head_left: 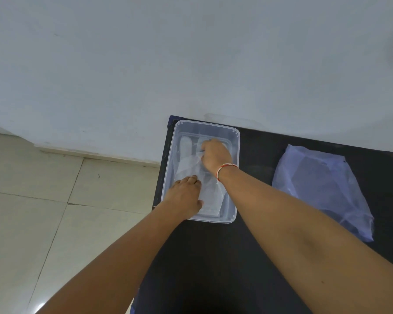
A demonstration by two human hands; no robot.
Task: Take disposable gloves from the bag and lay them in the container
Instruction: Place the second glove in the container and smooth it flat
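A clear plastic container stands at the left end of a black table. Thin translucent disposable gloves lie flat inside it. My left hand rests palm down on the near part of the gloves, fingers spread. My right hand, with a red and white band on the wrist, is inside the container's far half and pinches the upper edge of the top glove. A bluish translucent plastic bag lies flat on the table to the right of the container.
A pale wall runs behind the table. Beige floor tiles lie to the left, below the table's left edge. The table's dark surface stretches between the container and the bag and toward me.
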